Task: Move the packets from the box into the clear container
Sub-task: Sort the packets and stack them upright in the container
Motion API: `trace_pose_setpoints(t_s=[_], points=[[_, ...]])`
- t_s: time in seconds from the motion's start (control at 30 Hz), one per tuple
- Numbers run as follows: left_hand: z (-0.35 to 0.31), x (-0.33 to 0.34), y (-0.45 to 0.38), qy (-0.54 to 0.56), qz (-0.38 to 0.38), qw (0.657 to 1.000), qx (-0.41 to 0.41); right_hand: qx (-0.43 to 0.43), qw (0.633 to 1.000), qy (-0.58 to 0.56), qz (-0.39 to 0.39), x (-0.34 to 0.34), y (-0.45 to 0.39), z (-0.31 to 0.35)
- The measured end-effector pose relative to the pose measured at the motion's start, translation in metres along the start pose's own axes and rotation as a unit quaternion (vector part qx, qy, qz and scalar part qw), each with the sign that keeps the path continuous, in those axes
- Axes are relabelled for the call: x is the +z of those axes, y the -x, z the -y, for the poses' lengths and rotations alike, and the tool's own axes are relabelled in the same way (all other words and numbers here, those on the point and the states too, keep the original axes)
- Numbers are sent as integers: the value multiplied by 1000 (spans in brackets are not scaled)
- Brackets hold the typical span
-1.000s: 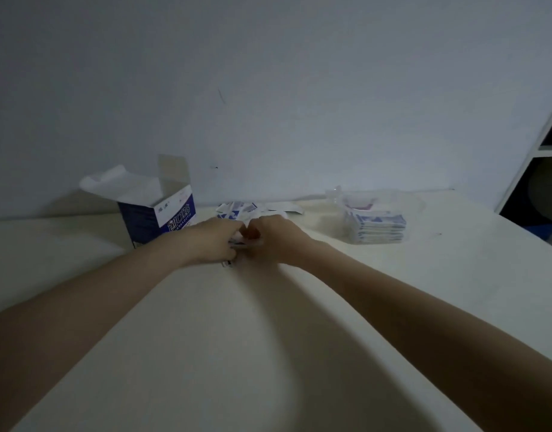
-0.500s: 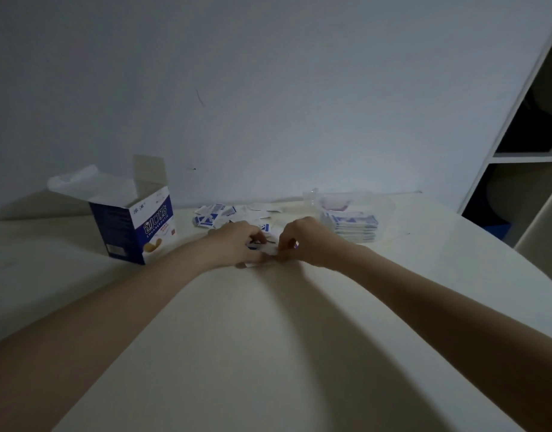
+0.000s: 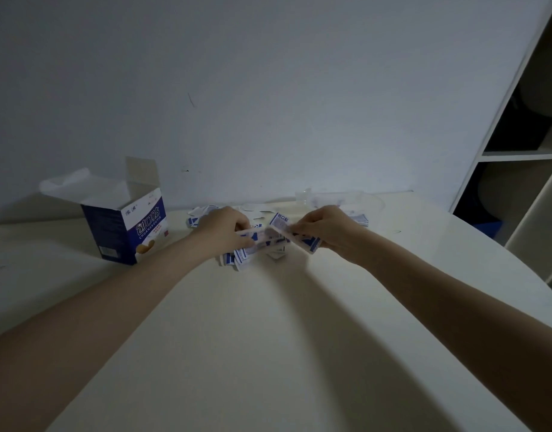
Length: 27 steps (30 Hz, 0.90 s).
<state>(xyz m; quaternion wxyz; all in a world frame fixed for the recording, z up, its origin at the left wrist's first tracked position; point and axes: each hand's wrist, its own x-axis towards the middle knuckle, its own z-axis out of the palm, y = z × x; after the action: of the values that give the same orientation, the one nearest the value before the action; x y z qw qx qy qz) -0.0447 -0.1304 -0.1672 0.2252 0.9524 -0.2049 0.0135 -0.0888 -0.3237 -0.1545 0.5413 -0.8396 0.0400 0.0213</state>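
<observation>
While both hands work close together over the table (image 3: 268, 338), each one has its fingers curled round some of the little blue and white packets (image 3: 262, 241). The left hand (image 3: 224, 227) holds one end of a bunch, and the right hand (image 3: 326, 230) pinches the other end, with one packet sticking up between them. Right under the grip, more packets lie in a loose heap on the table. A few more sit just behind the left hand.

Just past the right hand stands the clear container (image 3: 374, 202), with some packets already in it. Off to the far side of the left hand stands the open box (image 3: 128, 226), flaps up. I cannot see into it from where I stand.

My guess is the bunch is being tidied before it goes into the container. The packets look thin and slippery, so if the fingers loosen, some could slide out and drop onto the heap below. A fast swing toward the container could also bump its light wall and push it away.
</observation>
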Motion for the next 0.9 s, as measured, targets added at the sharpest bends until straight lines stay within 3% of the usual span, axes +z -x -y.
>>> trace_pose_setpoints(t_s=[0.13, 0.3, 0.4, 0.63, 0.7, 0.73, 0.8, 0.9], points=[[9, -8, -2, 37, -2, 999, -18, -14, 998, -58, -9, -1, 3, 2], [16, -13, 1, 160, -22, 984, -69, -47, 999, 9, -11, 2, 7, 4], [17, -16, 3, 232, -28, 969, -82, -55, 998, -29, -30, 5, 4, 10], [-4, -19, 9, 335, 55, 937, -79, -110, 993, 26, -26, 16, 3, 25], [-8, -19, 8, 255, 74, 962, -70, -192, 962, 184, -61, 20, 3, 27], [-11, -20, 7, 207, 85, 973, -60, -245, 923, 286, -80, 21, 4, 29], [-14, -23, 6, 163, 97, 981, -41, -322, 849, 416, -44, 24, 7, 33], [-20, -26, 3, 172, 101, 980, -19, -326, 838, 438, 15, 24, 8, 35]])
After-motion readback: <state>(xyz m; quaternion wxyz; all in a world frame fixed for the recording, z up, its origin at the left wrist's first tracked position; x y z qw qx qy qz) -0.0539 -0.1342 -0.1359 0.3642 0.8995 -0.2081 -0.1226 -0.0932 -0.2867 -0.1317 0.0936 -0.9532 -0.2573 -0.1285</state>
